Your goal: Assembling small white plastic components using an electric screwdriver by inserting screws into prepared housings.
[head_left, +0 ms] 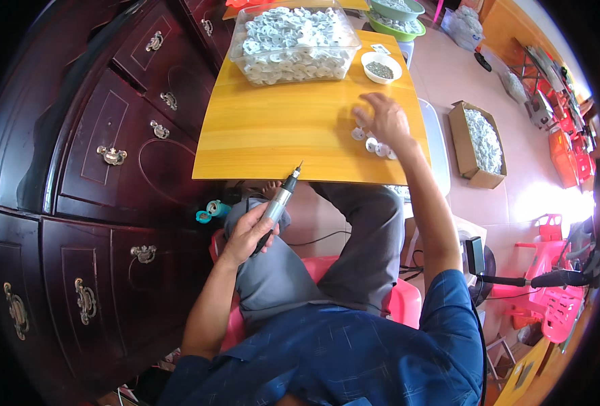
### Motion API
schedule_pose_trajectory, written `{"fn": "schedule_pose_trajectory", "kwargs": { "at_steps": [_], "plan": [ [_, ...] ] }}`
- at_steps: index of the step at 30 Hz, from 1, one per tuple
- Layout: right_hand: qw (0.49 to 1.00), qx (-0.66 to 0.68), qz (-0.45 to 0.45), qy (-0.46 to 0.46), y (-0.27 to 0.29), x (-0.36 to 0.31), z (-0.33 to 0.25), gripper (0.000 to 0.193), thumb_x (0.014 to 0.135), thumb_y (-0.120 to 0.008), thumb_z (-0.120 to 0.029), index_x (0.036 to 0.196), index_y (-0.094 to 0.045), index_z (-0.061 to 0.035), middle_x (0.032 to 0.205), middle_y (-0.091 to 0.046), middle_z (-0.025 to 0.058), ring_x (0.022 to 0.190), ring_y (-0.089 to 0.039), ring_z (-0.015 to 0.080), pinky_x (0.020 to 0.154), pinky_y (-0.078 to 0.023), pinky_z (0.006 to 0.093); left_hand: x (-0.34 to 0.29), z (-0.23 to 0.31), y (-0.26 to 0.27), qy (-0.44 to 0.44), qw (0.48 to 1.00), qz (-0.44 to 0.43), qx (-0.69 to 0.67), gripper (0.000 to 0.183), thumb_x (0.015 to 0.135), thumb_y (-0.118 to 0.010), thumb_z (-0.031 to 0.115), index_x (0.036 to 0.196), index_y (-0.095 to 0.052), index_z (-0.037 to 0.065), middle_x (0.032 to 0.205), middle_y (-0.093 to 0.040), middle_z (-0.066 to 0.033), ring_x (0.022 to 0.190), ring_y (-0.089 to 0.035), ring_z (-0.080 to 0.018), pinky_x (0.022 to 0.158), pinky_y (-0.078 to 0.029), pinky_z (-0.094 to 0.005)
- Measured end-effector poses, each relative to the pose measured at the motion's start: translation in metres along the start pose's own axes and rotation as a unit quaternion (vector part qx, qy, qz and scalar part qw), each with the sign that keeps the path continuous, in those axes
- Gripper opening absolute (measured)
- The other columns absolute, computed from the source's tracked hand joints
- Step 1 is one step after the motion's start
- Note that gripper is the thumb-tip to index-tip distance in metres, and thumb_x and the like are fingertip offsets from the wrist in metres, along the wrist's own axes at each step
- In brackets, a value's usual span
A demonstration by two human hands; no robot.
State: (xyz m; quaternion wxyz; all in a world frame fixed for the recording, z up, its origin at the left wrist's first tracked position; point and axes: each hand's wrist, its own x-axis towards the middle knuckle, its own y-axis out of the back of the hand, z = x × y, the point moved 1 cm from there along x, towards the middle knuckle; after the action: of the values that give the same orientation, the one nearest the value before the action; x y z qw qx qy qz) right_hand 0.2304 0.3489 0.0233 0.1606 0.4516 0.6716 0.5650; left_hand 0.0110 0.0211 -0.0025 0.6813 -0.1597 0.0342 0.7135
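Note:
My left hand (pixel 248 232) is wrapped around a silver and black electric screwdriver (pixel 278 203), whose thin bit points up toward the table's front edge. Over the right side of the yellow wooden table (pixel 273 132), my right hand (pixel 386 120) is a little blurred; its fingers look apart and I see nothing in them. Just below it lie several small round white plastic parts (pixel 372 145), partly covered by the hand and wrist. Farther back stands a small white bowl (pixel 396 68) of tiny metal pieces, perhaps screws.
A clear plastic bin (pixel 293 73) heaped with white parts stands at the table's far end. Dark wooden drawers (pixel 110 162) close in the left side. A cardboard box (pixel 461 135) of white pieces is on the floor at right, near a pink plastic chair (pixel 560 308).

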Motion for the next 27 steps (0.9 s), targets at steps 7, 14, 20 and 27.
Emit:
{"fn": "schedule_pose_trajectory", "kwargs": {
  "at_steps": [7,14,20,27],
  "plan": [
    [0.984,-0.098,-0.006,0.152,-0.007,-0.056,-0.002,0.043,0.091,-0.059,-0.041,0.125,-0.060,-0.0133,0.142,-0.046,0.0168,0.136,-0.039,0.0317,0.112,-0.030,0.0529,0.004,0.000,-0.005,-0.007,1.000,-0.003,0.025,0.056,0.098,-0.054,0.036,0.138,-0.044,-0.001,0.086,-0.058,-0.0048,0.064,-0.054,-0.0079,0.050,-0.045,-0.0207],
    [0.990,-0.062,0.003,0.128,0.000,-0.039,0.049,0.037,0.095,-0.054,-0.036,0.124,-0.061,-0.0146,0.137,-0.051,0.0161,0.128,-0.048,0.0328,0.110,-0.033,0.0496,0.004,0.001,-0.007,0.003,0.999,0.018,0.026,0.053,0.099,-0.055,0.035,0.138,-0.044,0.000,0.085,-0.057,-0.0033,0.063,-0.053,-0.0067,0.051,-0.044,-0.0199],
    [0.996,-0.065,0.056,-0.002,-0.004,-0.013,0.116,0.032,0.094,-0.052,-0.032,0.118,-0.064,-0.0143,0.138,-0.051,0.0154,0.127,-0.049,0.0332,0.106,-0.037,0.0474,0.003,-0.001,-0.004,0.012,0.999,0.018,0.025,0.054,0.099,-0.055,0.034,0.139,-0.043,0.000,0.085,-0.058,-0.0040,0.063,-0.053,-0.0072,0.050,-0.044,-0.0198],
    [0.982,-0.066,0.109,-0.141,0.008,-0.030,0.157,0.038,0.093,-0.052,-0.031,0.127,-0.060,-0.0167,0.140,-0.050,0.0143,0.128,-0.048,0.0356,0.107,-0.037,0.0469,0.009,-0.003,-0.004,0.009,0.999,0.012,0.040,0.052,0.099,-0.054,0.034,0.137,-0.045,0.000,0.085,-0.060,-0.0060,0.062,-0.055,-0.0086,0.047,-0.044,-0.0196]
  ]
}}
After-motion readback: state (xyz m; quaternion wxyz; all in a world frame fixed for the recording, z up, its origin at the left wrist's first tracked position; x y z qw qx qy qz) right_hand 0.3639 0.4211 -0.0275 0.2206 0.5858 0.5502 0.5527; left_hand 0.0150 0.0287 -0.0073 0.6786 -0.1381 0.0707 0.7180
